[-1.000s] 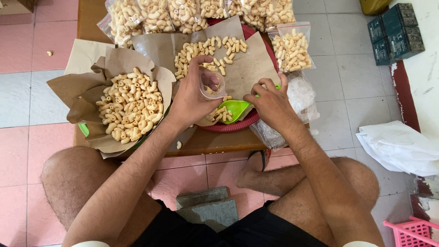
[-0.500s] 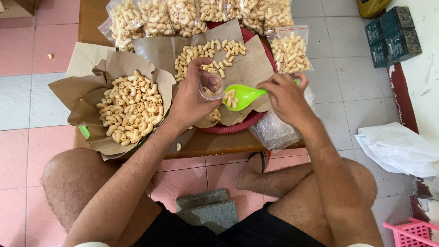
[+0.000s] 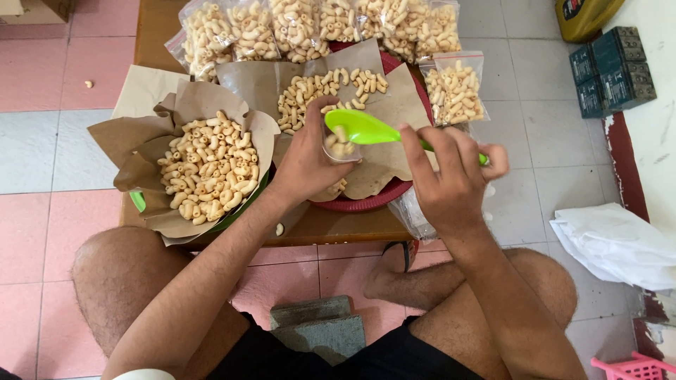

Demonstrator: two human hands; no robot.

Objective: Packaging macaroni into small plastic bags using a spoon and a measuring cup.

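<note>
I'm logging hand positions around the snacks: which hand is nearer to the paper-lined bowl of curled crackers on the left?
Left. The left hand, holding a small clear bag, is just right of the bowl. The right hand, gripping the green scoop, is farther right.

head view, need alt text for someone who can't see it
Seen from above, a seated person's right hand tips a green scoop of curled snacks into a small clear bag held by the left hand. Filled bags line the low table.

The top edge cuts off the filled snack bags (image 3: 317, 28); the hands hide most of the small bag (image 3: 341, 146).
</note>
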